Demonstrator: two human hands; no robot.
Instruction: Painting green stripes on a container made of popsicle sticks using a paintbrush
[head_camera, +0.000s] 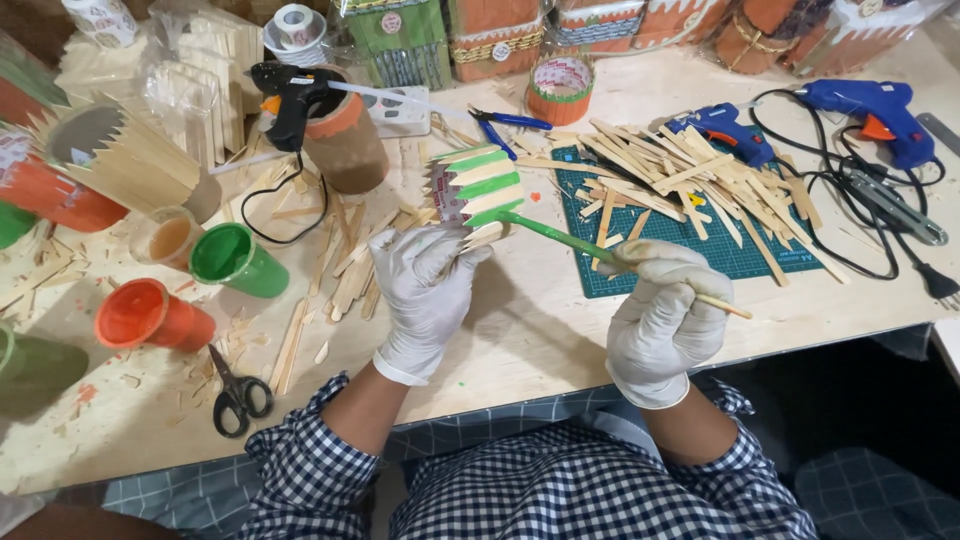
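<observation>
So, looking down from the head camera, the person is sitting at a plywood tabletop (520, 340) with both hands in white gloves. The left hand (428, 290) is wrapping its fingers (455, 262) around the lower end of a little stick holder (478, 190), a cup-shaped thing clad in pointed craft sticks, some painted green and some bare. It's being held tipped on its side, with its long axis running up and away from the left hand toward the far side of the tabletop.

The right hand (665, 310) is closing its fingers (660, 262) on a thin paintbrush (560, 236) with a green-coated stem. The brush is lying on a slant: wooden tail sticking out lower right past the knuckles, painted tip pointing up-left and touching the holder's near side, just beside the left thumb. So the brush is crossing the gap between the two hands, and the right one is doing the reaching while the left is just steadying.

Around them: a green paint cup (238, 260) and an orange paint cup (150, 315) off to the left, scissors (238, 395) near the edge, a pile of loose sticks (680, 175) on a green cutting mat (740, 255), and glue guns further back.
</observation>
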